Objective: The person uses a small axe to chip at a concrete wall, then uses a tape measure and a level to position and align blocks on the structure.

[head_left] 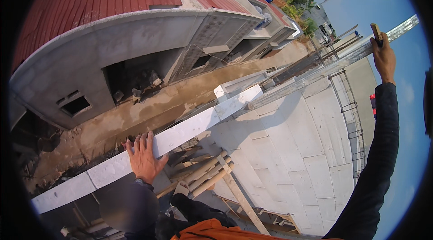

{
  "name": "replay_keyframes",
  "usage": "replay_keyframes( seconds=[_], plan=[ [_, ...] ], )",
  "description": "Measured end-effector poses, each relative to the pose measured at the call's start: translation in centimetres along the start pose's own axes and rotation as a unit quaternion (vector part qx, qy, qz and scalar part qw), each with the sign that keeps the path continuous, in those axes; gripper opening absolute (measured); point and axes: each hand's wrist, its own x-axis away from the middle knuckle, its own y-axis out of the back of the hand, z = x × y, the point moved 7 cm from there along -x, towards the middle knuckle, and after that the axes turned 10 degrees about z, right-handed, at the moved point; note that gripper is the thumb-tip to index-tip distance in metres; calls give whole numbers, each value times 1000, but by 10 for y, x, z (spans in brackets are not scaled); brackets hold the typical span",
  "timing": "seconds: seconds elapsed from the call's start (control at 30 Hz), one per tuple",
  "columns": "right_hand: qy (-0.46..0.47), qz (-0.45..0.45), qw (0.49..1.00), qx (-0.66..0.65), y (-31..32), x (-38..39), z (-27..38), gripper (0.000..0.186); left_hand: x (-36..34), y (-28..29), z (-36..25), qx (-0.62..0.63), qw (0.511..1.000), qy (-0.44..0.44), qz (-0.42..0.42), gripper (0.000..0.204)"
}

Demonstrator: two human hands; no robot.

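My left hand (146, 158) lies palm down with fingers spread on the top of a narrow wall of white lightweight concrete blocks (189, 128). My right hand (384, 58) is raised at the far right, its fingers closed around a short tool with a wooden, yellowish-brown part (376, 32) and a dark part below it. The tool's kind cannot be made out. Behind that hand runs a long, shiny metal bar (333, 63), slanting down toward the block wall; whether my hand touches it is unclear.
Below me are wooden scaffold poles (209, 174), with my sandalled foot (181, 188) on them. A tall block wall (293, 149) stands to the right, with a steel rebar cage (352, 118) along its edge. Across a muddy lane (149, 113) stands a grey building with a red roof (103, 0).
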Motion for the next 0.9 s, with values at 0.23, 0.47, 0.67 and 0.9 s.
replay_keyframes(
  seconds=[0.23,0.47,0.67,0.9],
  plan=[
    [7,-3,1000,14,1,3,1,43,-1,-2,1,-3,1000,3,6,99],
    [3,2,1000,22,0,2,-3,44,0,-2,2,3,1000,1,2,98],
    [8,1,999,33,0,0,-3,44,-1,0,0,6,1000,0,-2,98],
    [-15,11,999,31,4,0,4,45,-1,-1,1,1,1000,2,-1,97]
  ],
)
